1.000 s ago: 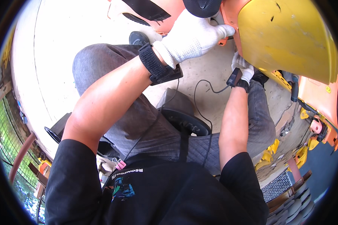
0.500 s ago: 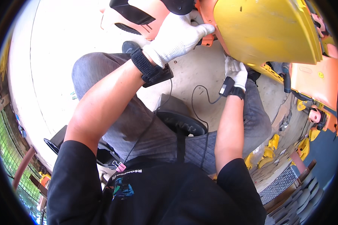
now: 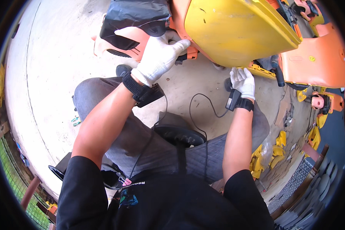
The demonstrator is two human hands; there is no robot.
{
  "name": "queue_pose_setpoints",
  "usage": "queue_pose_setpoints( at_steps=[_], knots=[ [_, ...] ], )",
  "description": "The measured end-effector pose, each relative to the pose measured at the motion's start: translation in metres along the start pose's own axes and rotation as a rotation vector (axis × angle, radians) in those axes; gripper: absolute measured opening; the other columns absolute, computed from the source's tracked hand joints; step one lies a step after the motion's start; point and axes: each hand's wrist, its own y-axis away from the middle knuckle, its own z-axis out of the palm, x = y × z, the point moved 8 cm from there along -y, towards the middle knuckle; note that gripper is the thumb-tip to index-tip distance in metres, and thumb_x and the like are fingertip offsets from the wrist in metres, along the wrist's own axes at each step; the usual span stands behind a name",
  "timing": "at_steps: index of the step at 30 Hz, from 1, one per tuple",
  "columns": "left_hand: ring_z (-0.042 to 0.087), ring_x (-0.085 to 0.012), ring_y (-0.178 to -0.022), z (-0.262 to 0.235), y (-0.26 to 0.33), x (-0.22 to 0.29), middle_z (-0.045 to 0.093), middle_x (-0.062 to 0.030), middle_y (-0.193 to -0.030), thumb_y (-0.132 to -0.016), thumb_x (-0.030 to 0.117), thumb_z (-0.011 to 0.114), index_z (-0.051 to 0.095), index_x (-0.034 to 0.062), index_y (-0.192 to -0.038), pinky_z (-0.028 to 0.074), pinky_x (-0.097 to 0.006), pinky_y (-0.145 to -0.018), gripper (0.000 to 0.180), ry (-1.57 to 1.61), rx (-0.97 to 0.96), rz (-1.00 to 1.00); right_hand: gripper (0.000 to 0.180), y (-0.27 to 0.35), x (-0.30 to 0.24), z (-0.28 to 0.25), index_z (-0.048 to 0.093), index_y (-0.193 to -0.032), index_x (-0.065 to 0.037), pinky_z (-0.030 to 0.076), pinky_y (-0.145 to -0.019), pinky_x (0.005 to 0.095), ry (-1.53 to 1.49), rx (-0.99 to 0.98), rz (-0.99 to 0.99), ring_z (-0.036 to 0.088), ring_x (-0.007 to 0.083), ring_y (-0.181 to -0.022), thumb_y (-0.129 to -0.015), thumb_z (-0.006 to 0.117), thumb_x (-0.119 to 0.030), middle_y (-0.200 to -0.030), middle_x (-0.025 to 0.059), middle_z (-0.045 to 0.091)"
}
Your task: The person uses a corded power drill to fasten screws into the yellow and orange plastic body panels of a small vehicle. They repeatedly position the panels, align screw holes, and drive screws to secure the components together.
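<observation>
A large yellow panel [image 3: 234,32] with an orange rim [image 3: 180,15] leans at the top, part of a vehicle-like body. My left hand [image 3: 159,57], in a white knit glove, grips the panel's orange edge; the thumb lies on the outer face and the fingers go behind it, partly hidden. Just below the panel's lower edge is my right hand [image 3: 242,83], also gloved, palm up. Its fingers point toward that edge, slightly bent and apart, with nothing visible in them. Whether the fingertips touch the panel I cannot tell.
Black sheeting [image 3: 136,17] covers part of the orange body beside my left hand. An orange shell [image 3: 314,57] stands at right, near a dark-handled tool [image 3: 278,71]. Yellow parts [image 3: 278,149] lie on the floor at right. A cable [image 3: 195,97] runs from my right wrist.
The panel and both hands appear further left in the picture, partly because the view has shifted. My right hand's fingers show more fully below the panel. The left hand keeps its grip.
</observation>
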Motion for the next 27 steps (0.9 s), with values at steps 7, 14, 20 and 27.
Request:
queue_pose_setpoints(
  at_steps=[7,14,20,27],
  knots=[
    [0.048,-0.0087,-0.058,-0.002,0.001,-0.015,0.053,-0.0014,-0.065,-0.093,0.012,0.053,0.064,-0.0027,-0.096,0.039,-0.025,-0.054,0.018,0.169,-0.201,-0.002,0.021,0.005,-0.146,-0.026,0.057,-0.101,-0.001,0.055,-0.082,0.0438,0.127,0.065,-0.347,0.065,0.0311,-0.093,-0.095,0.058,-0.022,-0.097,0.0163,0.067],
    [0.047,-0.0115,-0.059,0.010,0.007,-0.009,0.050,-0.0035,-0.071,-0.100,0.020,0.038,0.060,-0.0063,-0.098,0.037,-0.024,-0.058,0.034,0.558,-0.188,-0.205,0.035,-0.057,-0.276,-0.097,0.065,-0.106,0.005,0.054,-0.072,0.0344,1.038,0.405,-0.817,0.069,0.0244,-0.084,-0.088,0.066,-0.024,-0.095,0.0138,0.070],
    [0.050,-0.0171,-0.061,0.000,0.012,-0.012,0.050,-0.0063,-0.072,-0.100,0.037,0.037,0.061,-0.0079,-0.102,0.044,-0.028,-0.064,0.051,0.689,-0.169,-0.348,0.048,-0.089,-0.278,-0.063,0.060,-0.120,-0.001,0.048,-0.094,0.0429,1.840,0.496,-0.872,0.064,0.0402,-0.106,-0.080,0.068,-0.025,-0.110,0.0245,0.067],
    [0.058,-0.0261,-0.073,-0.003,0.011,-0.018,0.058,-0.0146,-0.080,-0.099,0.055,0.033,0.059,-0.0132,-0.110,0.053,-0.039,-0.067,0.074,0.768,-0.191,-0.472,0.048,-0.188,-0.295,-0.080,0.058,-0.128,-0.005,0.044,-0.100,0.0421,2.305,0.303,-0.716,0.056,0.0368,-0.118,-0.086,0.061,-0.030,-0.128,0.0208,0.060]
  ],
)
